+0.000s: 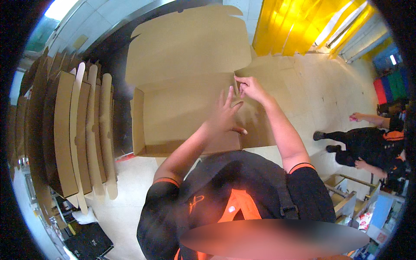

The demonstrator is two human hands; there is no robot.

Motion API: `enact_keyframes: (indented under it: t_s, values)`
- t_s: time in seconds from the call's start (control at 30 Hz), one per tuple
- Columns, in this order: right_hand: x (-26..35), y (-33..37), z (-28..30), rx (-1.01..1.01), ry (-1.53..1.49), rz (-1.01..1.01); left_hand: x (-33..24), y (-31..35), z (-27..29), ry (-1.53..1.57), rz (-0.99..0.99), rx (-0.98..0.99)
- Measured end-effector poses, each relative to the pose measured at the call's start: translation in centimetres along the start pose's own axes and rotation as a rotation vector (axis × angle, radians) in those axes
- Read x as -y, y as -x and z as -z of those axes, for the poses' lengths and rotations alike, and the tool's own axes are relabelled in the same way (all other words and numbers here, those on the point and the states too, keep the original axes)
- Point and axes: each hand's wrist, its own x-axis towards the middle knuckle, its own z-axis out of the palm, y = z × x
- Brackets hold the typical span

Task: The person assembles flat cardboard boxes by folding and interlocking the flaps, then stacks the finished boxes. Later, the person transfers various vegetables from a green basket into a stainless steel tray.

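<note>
A brown cardboard box [186, 110] lies in front of me, its lid panel [186, 45] folded back on the far side. The left side wall [138, 119] and the near wall stand up. At the far right corner my right hand [252, 89] grips the narrow right side flap [236, 84], index finger stretched along it and the others curled. My left hand [226, 113], slightly blurred, hovers over the box's right part with fingers spread and nothing in it. Whether its fingertips touch the cardboard, I cannot tell.
Several flat-folded cardboard boxes [82, 134] stand on edge at the left. Yellow strip curtains [294, 26] hang at the back right. Another person [364, 145] is at the right, near a metal-framed cart [353, 195]. A black crate [89, 242] sits at the lower left.
</note>
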Motion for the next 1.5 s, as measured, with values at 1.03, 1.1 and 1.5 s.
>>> enact_keyframes:
  t_s: [1.03,1.1,1.5]
  values:
    - [-5.4,6.6,2.0,-0.590,0.404,-0.223,-0.1,-1.0,1.9,0.242,0.003,0.199]
    - [-5.5,6.7,2.1,-0.451,-0.005,-0.432,-0.2,-0.8,2.3,0.209,-0.014,0.139]
    - [-12.9,5.8,2.6,-0.480,-0.022,-0.263,-0.3,0.0,1.8,0.320,0.009,0.128]
